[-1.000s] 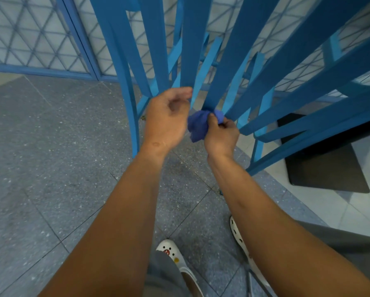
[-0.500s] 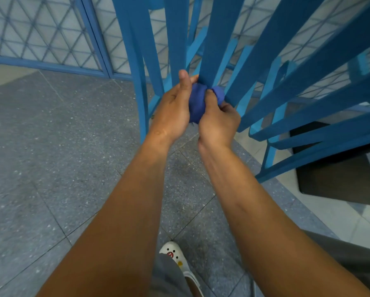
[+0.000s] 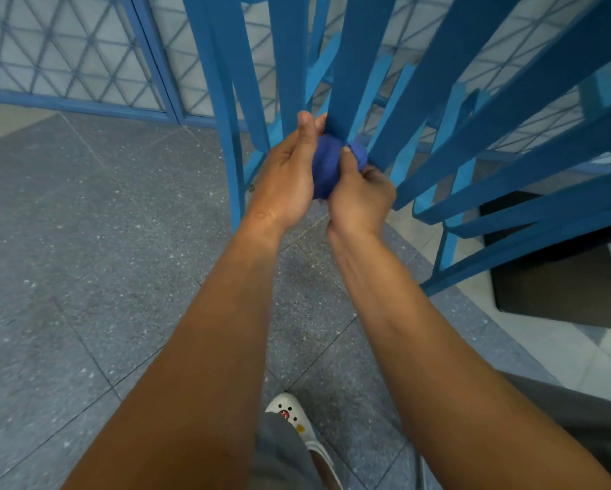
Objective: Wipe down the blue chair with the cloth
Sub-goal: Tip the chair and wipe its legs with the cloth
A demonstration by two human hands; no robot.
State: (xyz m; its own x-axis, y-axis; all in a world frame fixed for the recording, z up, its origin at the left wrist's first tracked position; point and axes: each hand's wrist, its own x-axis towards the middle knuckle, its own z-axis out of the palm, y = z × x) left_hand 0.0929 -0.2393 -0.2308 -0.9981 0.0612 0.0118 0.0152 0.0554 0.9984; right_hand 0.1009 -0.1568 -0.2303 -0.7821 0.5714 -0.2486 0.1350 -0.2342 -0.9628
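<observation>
The blue chair (image 3: 357, 65) fills the upper middle and right of the view, its flat slats fanning out from one point. A dark blue cloth (image 3: 327, 164) is bunched into a ball just below where the slats meet. My left hand (image 3: 286, 182) cups the cloth from the left, thumb raised against a slat. My right hand (image 3: 362, 196) grips the cloth from the right, thumb pressed on top of it. The cloth touches the bottom of the middle slat.
Grey speckled floor tiles (image 3: 85, 242) lie to the left and below. A blue-framed lattice panel (image 3: 67, 51) runs along the back. A dark mat (image 3: 558, 288) lies under the chair at right. My white shoe (image 3: 293, 415) shows at the bottom.
Both hands with the cloth rose along the slat from a lower spot, and my left hand closed in around the cloth. In the last half second they barely moved.
</observation>
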